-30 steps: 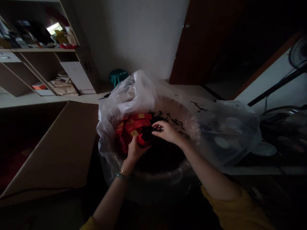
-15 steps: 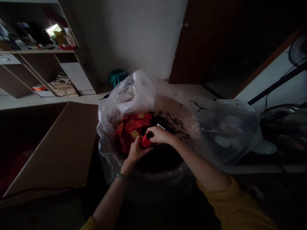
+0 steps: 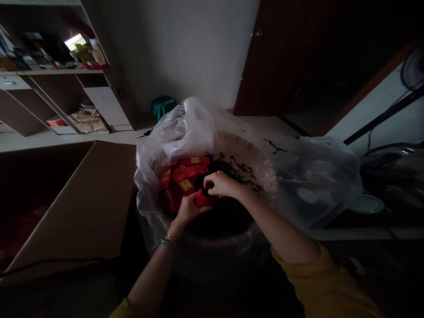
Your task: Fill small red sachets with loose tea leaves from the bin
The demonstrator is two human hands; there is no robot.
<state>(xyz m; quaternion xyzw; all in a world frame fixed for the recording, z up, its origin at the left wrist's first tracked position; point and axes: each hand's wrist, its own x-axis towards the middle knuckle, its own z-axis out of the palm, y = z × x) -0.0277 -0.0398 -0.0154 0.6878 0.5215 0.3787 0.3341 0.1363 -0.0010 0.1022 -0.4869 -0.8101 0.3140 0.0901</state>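
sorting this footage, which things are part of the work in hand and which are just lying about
In hand:
left hand and right hand, both on a red packet
red packets
loose dark leaves
plastic-lined basin

Lying about:
cardboard box
shelf
green stool
fan
plate
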